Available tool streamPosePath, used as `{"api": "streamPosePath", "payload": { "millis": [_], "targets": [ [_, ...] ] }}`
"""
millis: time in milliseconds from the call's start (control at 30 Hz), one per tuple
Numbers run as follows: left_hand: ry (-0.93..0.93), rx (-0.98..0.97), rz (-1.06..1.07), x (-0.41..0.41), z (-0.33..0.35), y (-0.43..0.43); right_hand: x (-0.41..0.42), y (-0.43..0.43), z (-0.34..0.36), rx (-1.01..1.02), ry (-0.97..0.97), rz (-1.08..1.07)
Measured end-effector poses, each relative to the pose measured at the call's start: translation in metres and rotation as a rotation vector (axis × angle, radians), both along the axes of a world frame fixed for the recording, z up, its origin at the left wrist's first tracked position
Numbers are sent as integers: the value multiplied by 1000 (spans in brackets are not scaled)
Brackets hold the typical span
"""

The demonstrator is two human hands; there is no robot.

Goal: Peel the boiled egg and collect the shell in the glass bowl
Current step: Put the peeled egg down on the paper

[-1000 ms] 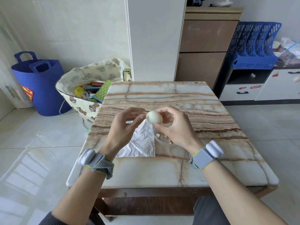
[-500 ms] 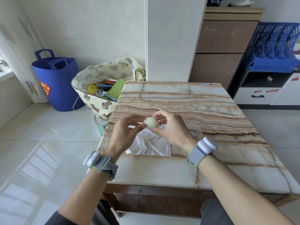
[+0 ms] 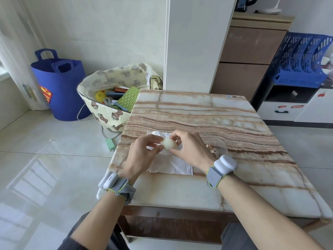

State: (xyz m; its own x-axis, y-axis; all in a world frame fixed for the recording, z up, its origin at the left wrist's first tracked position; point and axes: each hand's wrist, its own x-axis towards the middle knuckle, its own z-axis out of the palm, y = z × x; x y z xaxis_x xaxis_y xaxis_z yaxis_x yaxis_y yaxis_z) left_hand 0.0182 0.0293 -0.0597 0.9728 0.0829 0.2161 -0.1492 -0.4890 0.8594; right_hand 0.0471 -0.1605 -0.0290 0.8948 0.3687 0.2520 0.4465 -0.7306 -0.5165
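Egg (image 3: 169, 143) pale, smooth, mostly shell-free, pinched between both hands.

Glossy pale tiled floor (image 3: 45, 159), daylight reflected at left. White wall (image 3: 108, 33); white pillar (image 3: 194, 42) behind the marble-veined worktop (image 3: 198, 112). Brown cabinet (image 3: 248, 51) at right rear. Blue file rack (image 3: 302, 58) on a low white unit (image 3: 288, 109). Blue tote (image 3: 61, 91) and bear-print bag (image 3: 111, 82) on the floor, left.
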Motion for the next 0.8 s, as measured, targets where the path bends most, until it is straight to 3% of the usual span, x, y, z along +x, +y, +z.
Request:
{"api": "streamPosePath", "payload": {
  "millis": [800],
  "targets": [
    [58, 65, 14, 10, -3, 7, 13, 2, -5, -71, 42, 24]
  ]
}}
